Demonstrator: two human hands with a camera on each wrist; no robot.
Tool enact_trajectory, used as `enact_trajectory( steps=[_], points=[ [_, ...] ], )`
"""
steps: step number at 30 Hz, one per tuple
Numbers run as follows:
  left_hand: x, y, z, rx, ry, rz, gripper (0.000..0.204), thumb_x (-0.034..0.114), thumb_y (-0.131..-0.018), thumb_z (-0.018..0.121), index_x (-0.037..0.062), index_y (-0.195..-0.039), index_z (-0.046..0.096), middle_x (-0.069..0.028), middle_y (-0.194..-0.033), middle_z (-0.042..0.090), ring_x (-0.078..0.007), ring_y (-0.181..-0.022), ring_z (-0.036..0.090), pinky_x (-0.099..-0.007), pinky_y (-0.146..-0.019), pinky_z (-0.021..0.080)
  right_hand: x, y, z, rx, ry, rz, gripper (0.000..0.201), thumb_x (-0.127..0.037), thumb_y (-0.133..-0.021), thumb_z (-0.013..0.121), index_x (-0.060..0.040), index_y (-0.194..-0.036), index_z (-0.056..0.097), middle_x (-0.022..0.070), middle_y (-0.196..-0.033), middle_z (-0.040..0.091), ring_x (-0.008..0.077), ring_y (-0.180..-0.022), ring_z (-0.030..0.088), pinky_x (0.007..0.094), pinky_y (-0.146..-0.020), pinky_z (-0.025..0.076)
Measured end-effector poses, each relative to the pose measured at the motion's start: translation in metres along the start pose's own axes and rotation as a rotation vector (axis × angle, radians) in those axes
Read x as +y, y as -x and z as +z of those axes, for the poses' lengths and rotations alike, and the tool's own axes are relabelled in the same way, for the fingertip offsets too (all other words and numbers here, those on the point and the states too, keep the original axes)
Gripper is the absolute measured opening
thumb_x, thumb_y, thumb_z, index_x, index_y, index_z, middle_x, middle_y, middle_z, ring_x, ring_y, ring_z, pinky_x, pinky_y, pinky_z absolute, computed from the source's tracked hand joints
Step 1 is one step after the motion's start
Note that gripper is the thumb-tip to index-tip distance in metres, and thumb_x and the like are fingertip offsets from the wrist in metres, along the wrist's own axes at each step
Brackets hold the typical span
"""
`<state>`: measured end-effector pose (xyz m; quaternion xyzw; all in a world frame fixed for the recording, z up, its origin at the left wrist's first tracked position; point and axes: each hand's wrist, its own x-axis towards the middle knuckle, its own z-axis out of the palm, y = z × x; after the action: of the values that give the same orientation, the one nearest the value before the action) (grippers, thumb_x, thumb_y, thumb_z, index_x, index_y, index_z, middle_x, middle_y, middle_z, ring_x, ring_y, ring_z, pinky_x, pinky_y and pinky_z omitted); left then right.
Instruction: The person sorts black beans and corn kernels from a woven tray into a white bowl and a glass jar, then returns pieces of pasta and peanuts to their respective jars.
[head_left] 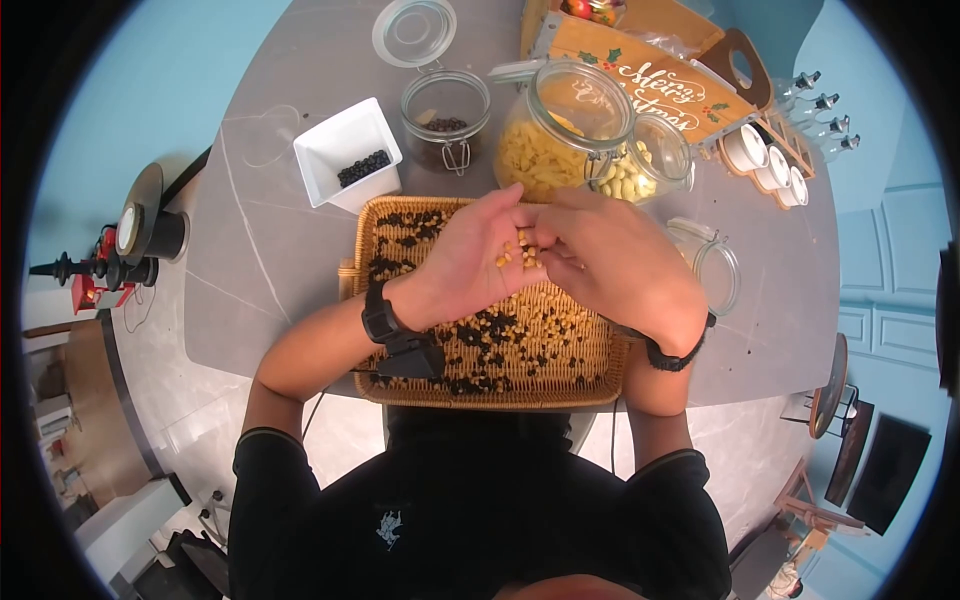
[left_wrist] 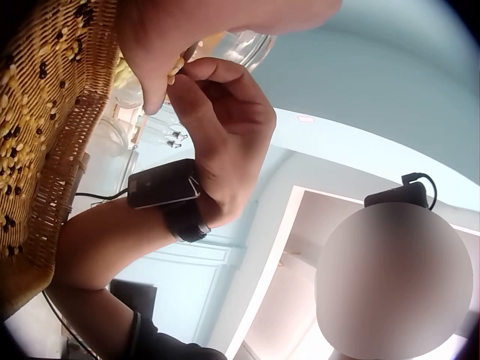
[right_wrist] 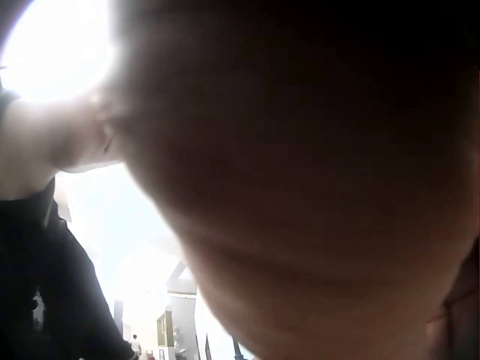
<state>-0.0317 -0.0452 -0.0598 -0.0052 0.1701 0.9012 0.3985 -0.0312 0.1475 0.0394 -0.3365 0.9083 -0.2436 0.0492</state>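
My left hand [head_left: 455, 262] is held palm up above a wicker basket [head_left: 490, 401], with several yellow corn kernels [head_left: 504, 261] lying on the palm and fingers. Over that palm my right hand [head_left: 625, 255] bends its fingers down. Its thumb and index finger pinch at the corn kernels [left_wrist: 176, 70], as the left wrist view shows from below. Black beans [head_left: 462, 384] and more yellow kernels lie mixed across the basket's woven floor. Dark, blurred skin fills most of the right wrist view, which hides the fingers there.
Behind the basket stand a white square container [head_left: 322, 165] with black beans, an open clip-top jar [head_left: 446, 100] with dark beans, a big jar of pasta [head_left: 530, 155] and a smaller jar [head_left: 660, 150]. A wooden crate [head_left: 640, 85] is at the back right. A glass lid [head_left: 728, 270] lies right.
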Motion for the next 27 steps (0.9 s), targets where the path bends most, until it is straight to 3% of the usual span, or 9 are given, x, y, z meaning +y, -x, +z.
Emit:
enact_trajectory(
  steps=[5,8,11,14,17,20,23,27],
  points=[
    [0.001,0.001,0.007,0.081,-0.019,0.044,0.045,0.031,-0.116,0.042,-0.0084,-0.132,0.059,-0.0145,-0.127,0.064,-0.0258,-0.129,0.060,-0.0440,-0.117,0.048,-0.008,0.002,-0.013,0.001,0.014,0.040,0.017,-0.007,-0.086,0.068,-0.0002,-0.102,0.067,0.0200,-0.098,0.068,0.0442,-0.094,0.067,0.0524,-0.079,0.054],
    [-0.002,-0.001,-0.003,0.047,-0.177,0.107,0.036,0.019,-0.114,0.049,-0.0096,-0.134,0.057,-0.0155,-0.134,0.063,-0.0240,-0.132,0.059,-0.0398,-0.115,0.050,-0.009,0.002,-0.012,-0.006,0.013,0.038,0.013,-0.007,-0.090,0.065,0.0018,-0.099,0.062,0.0230,-0.096,0.067,0.0465,-0.093,0.066,0.0533,-0.079,0.053],
    [-0.002,0.005,-0.003,0.019,-0.973,0.288,0.033,0.011,-0.111,0.054,-0.0097,-0.137,0.056,-0.0154,-0.138,0.061,-0.0223,-0.132,0.059,-0.0353,-0.112,0.053,-0.010,0.001,-0.009,0.001,0.034,0.023,0.014,-0.007,-0.094,0.063,0.0029,-0.102,0.061,0.0246,-0.095,0.067,0.0480,-0.092,0.065,0.0538,-0.079,0.053],
    [-0.004,0.002,0.001,0.081,-0.266,0.167,0.033,0.013,-0.112,0.051,-0.0088,-0.137,0.056,-0.0138,-0.134,0.061,-0.0220,-0.128,0.059,-0.0365,-0.114,0.051,-0.012,0.001,-0.010,0.020,0.007,0.034,0.014,-0.009,-0.097,0.062,0.0035,-0.102,0.059,0.0253,-0.095,0.066,0.0488,-0.092,0.065,0.0542,-0.079,0.053],
    [-0.003,-0.001,-0.002,0.127,-0.031,0.109,0.033,0.015,-0.113,0.047,-0.0077,-0.134,0.057,-0.0123,-0.130,0.061,-0.0218,-0.124,0.058,-0.0381,-0.116,0.048,-0.010,0.001,-0.009,0.027,-0.001,0.039,0.015,-0.011,-0.097,0.062,0.0038,-0.101,0.058,0.0263,-0.095,0.066,0.0494,-0.090,0.064,0.0543,-0.079,0.053],
    [-0.004,0.000,0.005,0.188,-0.073,0.137,0.034,0.017,-0.113,0.044,-0.0071,-0.132,0.057,-0.0117,-0.127,0.060,-0.0216,-0.119,0.057,-0.0395,-0.116,0.045,-0.007,0.000,-0.007,0.034,0.003,0.016,0.016,-0.013,-0.098,0.062,0.0034,-0.099,0.059,0.0251,-0.095,0.068,0.0487,-0.091,0.065,0.0543,-0.079,0.053],
    [-0.005,-0.005,-0.019,0.080,-0.077,0.117,0.042,0.028,-0.115,0.043,-0.0030,-0.139,0.058,-0.0103,-0.135,0.065,-0.0207,-0.134,0.055,-0.0409,-0.120,0.041,-0.004,0.000,-0.006,0.014,0.014,0.009,0.015,-0.011,-0.097,0.064,0.0016,-0.104,0.067,0.0216,-0.095,0.069,0.0464,-0.092,0.067,0.0540,-0.080,0.053],
    [0.000,-0.004,-0.010,0.018,-0.070,0.083,0.059,0.043,-0.114,0.043,-0.0077,-0.140,0.059,-0.0126,-0.134,0.066,-0.0224,-0.133,0.056,-0.0415,-0.121,0.039,-0.001,0.000,-0.006,0.000,0.021,0.010,0.024,-0.009,-0.090,0.071,-0.0047,-0.113,0.075,0.0167,-0.096,0.071,0.0424,-0.093,0.068,0.0512,-0.080,0.054]
  ],
)
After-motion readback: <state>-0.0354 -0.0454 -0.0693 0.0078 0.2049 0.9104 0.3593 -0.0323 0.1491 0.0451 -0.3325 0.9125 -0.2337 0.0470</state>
